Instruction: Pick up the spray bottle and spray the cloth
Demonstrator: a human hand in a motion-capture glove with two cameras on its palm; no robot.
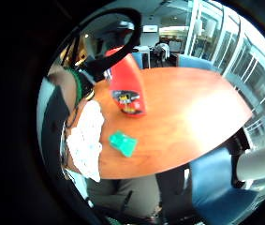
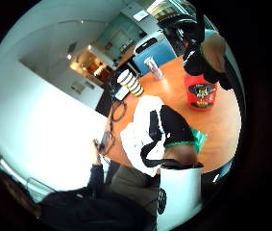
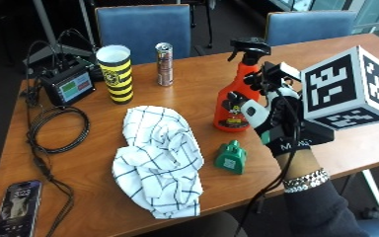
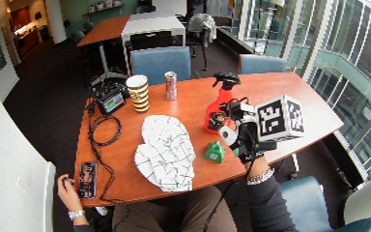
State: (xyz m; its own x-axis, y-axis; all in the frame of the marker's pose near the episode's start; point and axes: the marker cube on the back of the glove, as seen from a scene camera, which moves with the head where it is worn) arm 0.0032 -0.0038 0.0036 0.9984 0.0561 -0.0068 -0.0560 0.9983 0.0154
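My gloved right hand [image 3: 278, 123] is raised above the wooden table [image 3: 347, 98], palm turned toward the red spray bottle [image 3: 237, 98]. The bottle stands upright on the table just ahead of my palm, its black trigger head above the level of my fingertips. My fingers are straight to loosely bent and hold nothing; from the outside view I cannot tell whether the fingertips touch the bottle's side or stop just short of it. In the little finger side palm view the bottle [image 1: 128, 84] fills the centre of the picture, close to the palm, label facing it.

The white checked cloth [image 3: 160, 160] lies crumpled on the table on the thumb side of my hand, well apart from it and nearer the table's front edge than the bottle. Between the cloth and my wrist sits a small green block [image 3: 231, 157], near the bottle's base but not touching it.

Beyond the cloth, farther from my hand, stand a yellow and black striped cup [image 3: 116, 73] and a slim can [image 3: 165, 64]. A small screen device [image 3: 71, 86] with coiled cables and a phone [image 3: 17, 207] lie at the far side of the cloth from my hand.
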